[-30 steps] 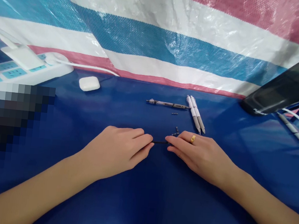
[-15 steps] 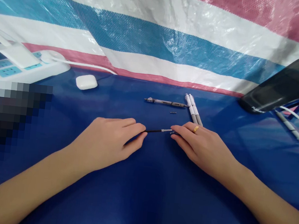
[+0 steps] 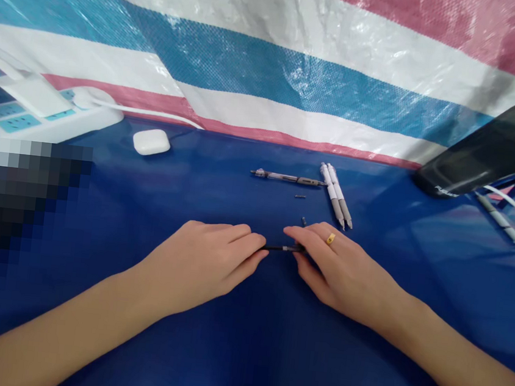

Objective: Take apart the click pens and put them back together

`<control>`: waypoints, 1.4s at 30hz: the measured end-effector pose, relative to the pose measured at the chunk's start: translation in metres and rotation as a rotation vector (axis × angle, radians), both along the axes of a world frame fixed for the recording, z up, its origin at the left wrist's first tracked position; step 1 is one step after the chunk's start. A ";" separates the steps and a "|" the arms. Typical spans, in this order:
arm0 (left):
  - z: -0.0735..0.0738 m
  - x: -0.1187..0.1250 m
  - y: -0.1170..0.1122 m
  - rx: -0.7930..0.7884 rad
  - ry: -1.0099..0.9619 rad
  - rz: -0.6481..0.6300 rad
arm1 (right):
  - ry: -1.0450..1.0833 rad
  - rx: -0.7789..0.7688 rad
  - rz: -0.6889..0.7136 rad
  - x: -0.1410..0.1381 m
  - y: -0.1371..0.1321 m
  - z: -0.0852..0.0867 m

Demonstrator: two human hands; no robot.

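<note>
My left hand [image 3: 207, 261] rests on the blue table cover [image 3: 242, 339], its fingers pinched on the left end of a thin black pen refill [image 3: 278, 248]. My right hand [image 3: 341, 269], with a gold ring, pinches the refill's other end; whatever small part sits under its fingertips is hidden. Just beyond the right fingers lies a tiny dark part [image 3: 303, 220]. Farther back are a clear pen barrel [image 3: 286, 177], another small dark piece [image 3: 300, 195] and two white pens [image 3: 336, 196] side by side.
A white earbud case [image 3: 151, 142] and a white power strip [image 3: 40, 112] with plugs sit at the back left. A black device [image 3: 487, 152] leans at the right, with a white pen [image 3: 505, 224] below it. A striped tarp [image 3: 271, 65] rises behind.
Both hands drew closer together along the refill; its light tip, showing half a second ago, is now covered by my right fingers. The hands sit slightly nearer me.
</note>
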State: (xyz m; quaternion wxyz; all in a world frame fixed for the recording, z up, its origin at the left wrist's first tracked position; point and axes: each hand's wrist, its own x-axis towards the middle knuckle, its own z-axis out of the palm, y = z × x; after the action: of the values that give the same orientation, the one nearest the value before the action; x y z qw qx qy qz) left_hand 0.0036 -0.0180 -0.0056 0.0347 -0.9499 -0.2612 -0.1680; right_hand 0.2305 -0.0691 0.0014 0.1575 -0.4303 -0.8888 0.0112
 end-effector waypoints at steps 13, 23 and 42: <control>-0.004 -0.001 0.002 0.045 0.015 -0.060 | -0.039 -0.138 0.030 0.003 0.003 -0.002; -0.003 -0.001 0.000 0.016 0.007 -0.077 | 0.170 -0.174 0.065 -0.004 -0.006 -0.001; -0.001 -0.003 0.003 0.040 0.018 -0.067 | 0.148 -0.226 -0.066 -0.001 -0.001 -0.003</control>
State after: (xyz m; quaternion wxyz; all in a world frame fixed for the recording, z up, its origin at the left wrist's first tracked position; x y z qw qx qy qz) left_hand 0.0010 -0.0145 -0.0067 0.0503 -0.9587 -0.2255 -0.1657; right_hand 0.2300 -0.0704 -0.0015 0.1733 -0.4722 -0.8533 0.1376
